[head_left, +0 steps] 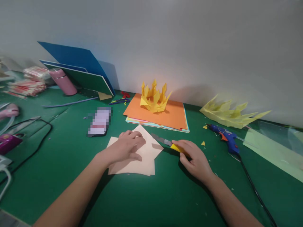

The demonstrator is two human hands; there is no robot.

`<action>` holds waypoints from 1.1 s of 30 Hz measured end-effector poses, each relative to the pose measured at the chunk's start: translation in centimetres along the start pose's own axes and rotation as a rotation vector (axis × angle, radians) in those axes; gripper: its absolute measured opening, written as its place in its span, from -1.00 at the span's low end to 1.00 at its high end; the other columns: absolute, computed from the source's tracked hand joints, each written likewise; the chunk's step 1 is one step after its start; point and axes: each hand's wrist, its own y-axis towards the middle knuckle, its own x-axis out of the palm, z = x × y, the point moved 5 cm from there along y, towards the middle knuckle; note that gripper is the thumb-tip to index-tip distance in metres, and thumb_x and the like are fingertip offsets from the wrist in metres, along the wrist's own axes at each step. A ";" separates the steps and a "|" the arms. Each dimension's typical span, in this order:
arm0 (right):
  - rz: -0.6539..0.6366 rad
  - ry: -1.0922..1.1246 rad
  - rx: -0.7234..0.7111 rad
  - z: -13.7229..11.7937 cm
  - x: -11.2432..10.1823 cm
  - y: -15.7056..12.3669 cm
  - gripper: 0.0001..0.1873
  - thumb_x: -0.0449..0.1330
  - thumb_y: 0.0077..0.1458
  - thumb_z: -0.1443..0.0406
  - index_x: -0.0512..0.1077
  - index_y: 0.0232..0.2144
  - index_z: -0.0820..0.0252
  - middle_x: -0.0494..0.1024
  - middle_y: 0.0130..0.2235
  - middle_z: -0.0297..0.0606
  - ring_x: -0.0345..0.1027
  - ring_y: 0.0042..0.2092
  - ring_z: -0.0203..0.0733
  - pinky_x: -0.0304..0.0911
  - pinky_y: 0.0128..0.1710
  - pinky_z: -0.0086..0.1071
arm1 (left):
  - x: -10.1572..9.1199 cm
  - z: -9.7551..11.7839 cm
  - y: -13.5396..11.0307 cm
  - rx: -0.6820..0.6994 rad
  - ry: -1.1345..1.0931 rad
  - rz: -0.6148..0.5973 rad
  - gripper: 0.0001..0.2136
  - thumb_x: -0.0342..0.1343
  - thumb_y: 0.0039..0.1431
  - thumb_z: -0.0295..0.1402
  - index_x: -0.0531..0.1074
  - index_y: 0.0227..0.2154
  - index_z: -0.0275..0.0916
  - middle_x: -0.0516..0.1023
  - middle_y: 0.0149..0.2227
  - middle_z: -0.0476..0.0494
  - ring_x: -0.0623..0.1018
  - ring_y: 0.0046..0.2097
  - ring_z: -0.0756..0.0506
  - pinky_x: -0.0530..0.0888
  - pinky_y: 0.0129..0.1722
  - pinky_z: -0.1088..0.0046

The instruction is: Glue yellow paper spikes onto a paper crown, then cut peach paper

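My left hand (129, 145) lies flat with fingers stretched out on a folded pale peach paper sheet (146, 156) on the green table mat (71, 164), pressing it down. My right hand (194, 157) is closed round the yellow handle of a utility knife (165, 142). The knife's grey blade end points left and reaches the right edge of the peach paper. A second peach sheet lies under the folded one.
Behind the paper sit a stack of coloured sheets (175, 118) with a yellow paper crown (154, 97) on top. A blue glue gun (226, 137) with black cord lies right, near pale yellow paper shapes (230, 113). A phone (100, 122), pink bottle (63, 81) and cables are left.
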 end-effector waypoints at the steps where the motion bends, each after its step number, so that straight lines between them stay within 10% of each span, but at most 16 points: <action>1: 0.004 0.003 -0.012 0.0 0.0 -0.1 -0.55 -0.03 0.02 0.44 0.35 -0.03 0.08 0.51 -0.15 -0.21 0.38 -0.13 -0.12 0.34 -0.16 -0.21 | 0.0 -0.1 0.1 -0.012 -0.026 -0.004 -0.62 0.15 0.05 -0.06 0.36 -0.10 -0.09 0.34 0.03 -0.12 0.31 -0.05 -0.24 0.26 -0.09 0.21; 19: -0.047 0.119 -0.245 -1.5 -0.8 0.2 -0.49 -0.04 -0.09 0.52 0.40 -0.10 0.07 0.53 -0.25 -0.25 0.38 -0.28 -0.20 0.34 -0.31 -0.29 | 0.6 -1.2 0.6 -0.032 -0.274 0.014 -0.74 0.01 0.21 -0.18 0.49 -0.09 -0.01 0.33 -0.03 -0.12 0.29 0.06 -0.17 0.19 0.09 0.17; 33: -0.112 -0.100 -0.184 -0.4 -0.4 0.0 -0.55 -0.01 -0.11 0.47 0.50 -0.18 0.15 0.56 -0.29 -0.21 0.36 -0.34 -0.18 0.30 -0.38 -0.30 | 0.1 -0.7 0.5 -0.096 -0.360 0.020 -0.66 -0.10 0.26 -0.14 0.54 -0.32 -0.18 0.38 -0.29 -0.08 0.40 -0.24 -0.06 0.34 -0.22 0.37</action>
